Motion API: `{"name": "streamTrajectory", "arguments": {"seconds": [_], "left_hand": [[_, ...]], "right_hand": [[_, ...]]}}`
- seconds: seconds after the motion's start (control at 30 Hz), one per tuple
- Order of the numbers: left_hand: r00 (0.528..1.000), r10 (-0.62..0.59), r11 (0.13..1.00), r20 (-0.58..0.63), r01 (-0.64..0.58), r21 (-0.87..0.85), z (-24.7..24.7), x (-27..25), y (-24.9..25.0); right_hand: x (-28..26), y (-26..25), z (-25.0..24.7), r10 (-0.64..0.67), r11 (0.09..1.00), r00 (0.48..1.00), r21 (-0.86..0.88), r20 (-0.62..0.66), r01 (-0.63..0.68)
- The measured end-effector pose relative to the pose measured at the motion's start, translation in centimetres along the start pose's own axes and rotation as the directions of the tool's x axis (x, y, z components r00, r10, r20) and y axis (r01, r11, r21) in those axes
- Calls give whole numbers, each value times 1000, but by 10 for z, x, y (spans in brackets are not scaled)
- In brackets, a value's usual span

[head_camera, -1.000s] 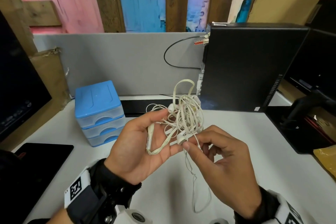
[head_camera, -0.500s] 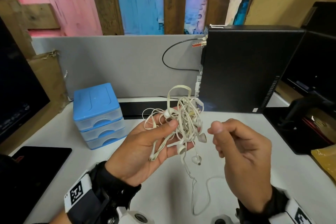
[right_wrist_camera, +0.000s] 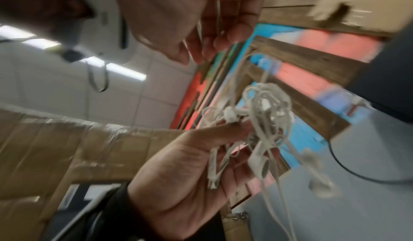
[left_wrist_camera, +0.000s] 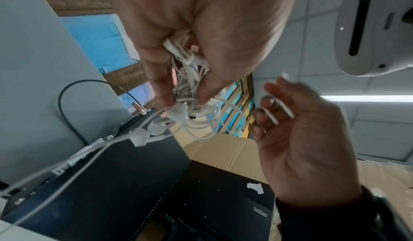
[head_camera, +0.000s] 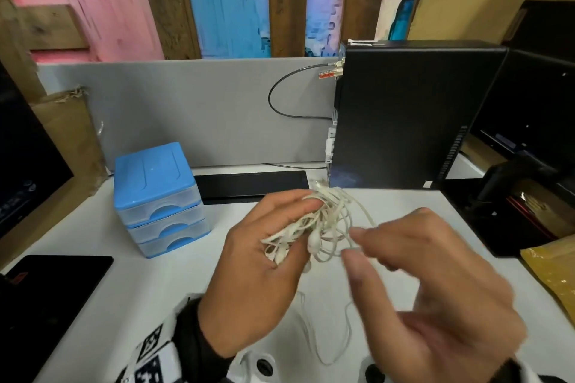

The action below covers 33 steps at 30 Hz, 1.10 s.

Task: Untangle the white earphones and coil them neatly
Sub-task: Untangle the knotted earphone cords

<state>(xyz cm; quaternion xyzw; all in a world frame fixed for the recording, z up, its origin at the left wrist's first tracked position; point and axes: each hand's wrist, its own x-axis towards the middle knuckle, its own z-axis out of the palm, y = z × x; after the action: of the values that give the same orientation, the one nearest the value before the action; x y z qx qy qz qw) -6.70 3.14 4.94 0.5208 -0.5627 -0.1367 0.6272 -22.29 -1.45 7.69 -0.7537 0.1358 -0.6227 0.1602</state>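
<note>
The white earphones point(head_camera: 333, 221) are a tangled bundle held above the white table point(head_camera: 174, 289). My left hand point(head_camera: 301, 230) grips the bundle, thumb on top and fingers underneath; the left wrist view shows the tangle point(left_wrist_camera: 192, 114) pinched at the fingertips of that hand point(left_wrist_camera: 185, 94). An earbud point(head_camera: 314, 241) hangs beside the thumb. My right hand point(head_camera: 357, 246) is blurred at the right edge of the tangle, thumb and forefinger apart. Thin strands lie across its loosely bent fingers point(left_wrist_camera: 274, 110). A loose cable loop point(head_camera: 342, 339) dangles to the table between my wrists.
A blue three-drawer box point(head_camera: 155, 196) stands on the left. A black computer tower point(head_camera: 404, 115) is at the back right, with a flat black bar point(head_camera: 252, 183) before the grey partition. A dark tablet point(head_camera: 53, 289) lies front left, a yellow envelope point(head_camera: 553, 274) far right.
My right hand let go of the earbud, drew away, and has now come back against the tangle. My left hand turned and lowered the bundle, thumb now on top.
</note>
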Motion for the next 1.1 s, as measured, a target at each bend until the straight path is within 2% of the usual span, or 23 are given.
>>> {"name": "streamTrajectory", "arguments": {"seconds": [0.07,0.13,0.23,0.33,0.4,0.57,0.7,0.8,0.97,1.1], "left_hand": [[999,35,999,-1,-35,15,2,-3,3],[996,90,994,-16,-89,61,1,-4,7],[992,120,992,-45,-117,54,2,-5,12],[996,39,999,-79,-41,-18,2,-3,10],[995,-9,999,-99,4,-49,1,-1,4],[985,-159,973,-60,146,-177,-2,3,-6],[981,-192,958,-37,180,-223,-3,2,-7],[980,-196,951,-29,183,-248,-4,3,-10],[962,-269,871,44,262,-416,-11,10,-13],[960,-270,812,74,268,-518,-15,11,-10]], "right_hand": [[-3,0,3,-9,994,996,-111,87,18],[-2,7,7,74,979,984,-199,162,-41],[-2,17,11,193,972,965,-167,179,-164],[-1,23,9,277,959,944,-109,181,-260],[0,26,9,294,955,935,-110,201,-277],[-5,35,12,273,951,933,-214,235,-224],[-8,33,14,259,930,924,-332,281,-160],[-9,34,16,231,949,933,-275,277,-153],[-3,38,9,302,950,918,-5,257,-311],[-2,37,9,274,956,920,24,281,-293]]}}
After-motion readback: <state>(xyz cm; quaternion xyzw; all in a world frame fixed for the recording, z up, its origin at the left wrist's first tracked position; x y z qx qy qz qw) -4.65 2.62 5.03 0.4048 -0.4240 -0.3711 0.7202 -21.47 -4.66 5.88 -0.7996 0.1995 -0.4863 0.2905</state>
